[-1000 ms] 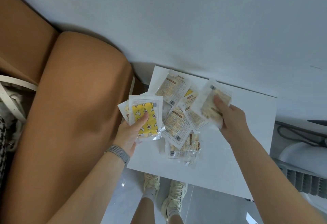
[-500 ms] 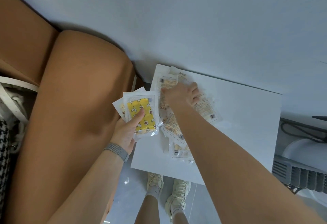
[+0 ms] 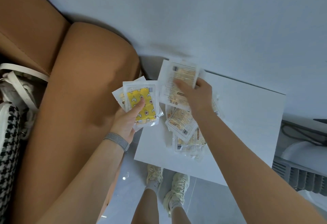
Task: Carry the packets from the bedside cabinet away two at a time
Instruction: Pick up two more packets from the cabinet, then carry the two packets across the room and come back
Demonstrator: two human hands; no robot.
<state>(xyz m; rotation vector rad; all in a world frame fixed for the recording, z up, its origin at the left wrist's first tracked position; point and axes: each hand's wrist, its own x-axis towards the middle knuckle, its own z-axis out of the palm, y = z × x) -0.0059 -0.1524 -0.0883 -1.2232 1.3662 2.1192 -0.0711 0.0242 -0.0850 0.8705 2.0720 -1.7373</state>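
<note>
my left hand [image 3: 126,121] pinches the yellow packet [image 3: 140,106], right hand [image 3: 198,96] at 3 o'clock pinching a pale packet [image 3: 177,82] above the cabinet [image 3: 247,117]

Left hand [image 3: 126,120] gripping yellow packet [image 3: 141,105], right hand [image 3: 198,94] lifting, seemingly, blurred packet [image 3: 178,82] above cabinet [image 3: 247,117]
</note>
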